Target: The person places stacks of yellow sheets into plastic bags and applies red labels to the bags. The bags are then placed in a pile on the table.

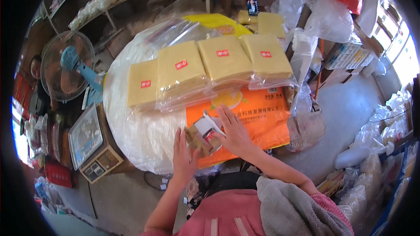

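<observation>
A small open cardboard box with white and red pieces inside sits between my hands on an orange printed sack. My left hand is open, fingers stretched upward, its thumb close to the box's near left side. On the other side, my right hand has its fingers extended flat, with the thumb next to a white strip at the box. Whether the thumb presses on that strip I cannot tell. Beyond my hands, several clear bags of yellowish square sheets with red labels lie in an overlapping row.
White plastic sheeting covers the rounded work surface. To the left are a standing fan and a weighing scale. Another stack of yellowish sheets and a phone lie at the back. Plastic bags crowd the right.
</observation>
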`<action>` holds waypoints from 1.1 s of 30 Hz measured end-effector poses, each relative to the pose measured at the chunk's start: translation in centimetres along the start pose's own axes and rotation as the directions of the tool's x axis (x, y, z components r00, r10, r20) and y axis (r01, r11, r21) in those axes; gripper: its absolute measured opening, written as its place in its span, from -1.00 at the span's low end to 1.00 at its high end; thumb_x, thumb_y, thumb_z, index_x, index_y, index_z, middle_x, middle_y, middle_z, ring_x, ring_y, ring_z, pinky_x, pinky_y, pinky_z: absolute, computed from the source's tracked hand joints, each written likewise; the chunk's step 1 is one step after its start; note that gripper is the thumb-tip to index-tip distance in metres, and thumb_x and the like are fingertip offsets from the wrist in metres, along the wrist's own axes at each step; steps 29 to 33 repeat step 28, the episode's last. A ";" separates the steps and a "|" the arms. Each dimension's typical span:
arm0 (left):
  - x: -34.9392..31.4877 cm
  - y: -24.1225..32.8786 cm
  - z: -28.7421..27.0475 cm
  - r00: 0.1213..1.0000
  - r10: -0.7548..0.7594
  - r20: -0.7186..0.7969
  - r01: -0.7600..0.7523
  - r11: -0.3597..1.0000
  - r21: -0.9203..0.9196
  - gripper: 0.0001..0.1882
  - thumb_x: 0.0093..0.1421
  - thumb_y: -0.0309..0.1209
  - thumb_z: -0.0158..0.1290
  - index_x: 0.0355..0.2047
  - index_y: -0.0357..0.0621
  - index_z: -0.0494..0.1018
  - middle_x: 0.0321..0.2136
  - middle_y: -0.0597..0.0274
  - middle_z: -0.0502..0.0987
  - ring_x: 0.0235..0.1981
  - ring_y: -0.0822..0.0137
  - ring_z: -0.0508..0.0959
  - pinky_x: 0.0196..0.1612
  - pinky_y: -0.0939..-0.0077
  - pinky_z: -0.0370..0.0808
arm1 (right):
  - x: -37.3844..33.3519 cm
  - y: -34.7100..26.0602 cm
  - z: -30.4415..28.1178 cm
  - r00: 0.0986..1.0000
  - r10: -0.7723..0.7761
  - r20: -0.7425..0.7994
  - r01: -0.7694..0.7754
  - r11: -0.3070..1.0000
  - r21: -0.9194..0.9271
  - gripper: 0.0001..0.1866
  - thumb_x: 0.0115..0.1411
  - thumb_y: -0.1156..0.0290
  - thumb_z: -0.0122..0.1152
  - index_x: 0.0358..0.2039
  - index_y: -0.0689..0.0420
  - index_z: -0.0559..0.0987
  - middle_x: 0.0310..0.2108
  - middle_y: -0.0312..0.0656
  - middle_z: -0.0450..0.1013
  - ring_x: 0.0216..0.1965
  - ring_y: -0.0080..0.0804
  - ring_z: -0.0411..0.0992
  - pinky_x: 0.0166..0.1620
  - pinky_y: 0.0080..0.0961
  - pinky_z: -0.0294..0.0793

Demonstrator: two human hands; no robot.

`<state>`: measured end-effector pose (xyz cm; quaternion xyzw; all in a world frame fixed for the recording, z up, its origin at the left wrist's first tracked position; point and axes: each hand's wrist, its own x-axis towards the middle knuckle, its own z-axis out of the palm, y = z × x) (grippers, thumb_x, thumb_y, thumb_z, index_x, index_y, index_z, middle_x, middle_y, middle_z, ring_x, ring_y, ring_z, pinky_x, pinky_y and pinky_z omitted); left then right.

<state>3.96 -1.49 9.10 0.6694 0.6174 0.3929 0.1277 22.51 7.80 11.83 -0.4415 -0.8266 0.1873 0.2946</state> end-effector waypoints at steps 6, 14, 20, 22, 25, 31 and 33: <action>-0.1 -0.8 2.1 0.994 0.101 0.048 -0.106 0.987 0.123 -0.32 0.06 -0.49 0.11 0.18 -0.31 0.12 0.24 -0.24 0.02 0.26 -0.26 0.04 0.25 0.02 0.09 | -2.0 0.4 1.4 0.994 -0.064 0.090 0.025 0.923 0.384 -0.50 0.20 0.26 0.07 0.10 0.23 0.32 0.04 0.03 0.35 0.12 0.01 0.25 0.12 -0.31 0.30; 0.2 -1.0 1.6 0.997 -0.077 0.030 0.080 0.990 -0.117 -0.43 0.10 -0.58 0.03 0.15 -0.30 0.18 0.23 -0.08 0.10 0.26 -0.04 0.11 0.25 0.23 0.13 | -4.0 0.4 3.6 0.923 -0.329 0.198 0.362 0.918 -0.161 -0.50 0.15 0.31 0.07 0.07 0.29 0.35 0.20 0.01 0.14 0.29 -0.08 0.00 0.25 -0.15 0.05; 0.1 -1.1 1.3 0.986 -0.164 0.009 0.162 0.969 -0.184 -0.47 0.15 -0.57 -0.02 0.16 -0.28 0.20 0.22 -0.06 0.13 0.23 -0.01 0.17 0.24 0.29 0.15 | -3.3 -0.4 3.2 0.960 -0.265 0.090 0.265 0.964 0.014 -0.37 0.07 0.23 0.19 0.10 0.29 0.29 0.21 0.04 0.09 0.28 0.00 -0.03 0.23 -0.11 0.07; 0.0 -1.2 1.3 0.987 -0.161 0.015 0.161 0.972 -0.172 -0.46 0.15 -0.56 -0.01 0.16 -0.28 0.19 0.22 -0.06 0.13 0.23 -0.01 0.18 0.24 0.30 0.16 | -3.1 -1.1 3.1 0.969 -0.237 0.065 0.238 0.971 -0.009 -0.32 0.03 0.22 0.23 0.11 0.29 0.26 0.21 0.04 0.07 0.27 0.04 -0.02 0.22 -0.09 0.10; -0.1 -1.6 1.6 0.989 -0.145 0.022 0.146 0.980 -0.137 -0.45 0.15 -0.52 0.00 0.17 -0.28 0.19 0.22 -0.06 0.14 0.23 -0.01 0.18 0.23 0.30 0.16 | -3.2 -1.9 3.9 0.985 -0.107 0.134 0.122 0.987 -0.105 -0.18 -0.06 0.13 0.31 0.14 0.27 0.21 0.25 0.03 -0.01 0.29 0.06 -0.07 0.21 -0.03 0.10; -0.1 -1.7 1.6 0.990 -0.138 0.030 0.141 0.981 -0.134 -0.43 0.15 -0.48 0.02 0.18 -0.24 0.18 0.22 -0.05 0.13 0.24 -0.02 0.17 0.24 0.28 0.16 | -3.3 -2.3 4.5 0.974 0.009 0.226 0.044 0.973 -0.227 -0.10 -0.07 0.07 0.31 0.20 0.24 0.15 0.28 0.02 -0.08 0.30 0.07 -0.10 0.21 0.02 0.07; -0.1 -1.7 1.6 0.990 -0.138 0.030 0.141 0.981 -0.134 -0.43 0.15 -0.48 0.02 0.18 -0.24 0.18 0.22 -0.05 0.13 0.24 -0.02 0.17 0.24 0.28 0.16 | -3.3 -2.3 4.5 0.974 0.009 0.226 0.044 0.973 -0.227 -0.10 -0.07 0.07 0.31 0.20 0.24 0.15 0.28 0.02 -0.08 0.30 0.07 -0.10 0.21 0.02 0.07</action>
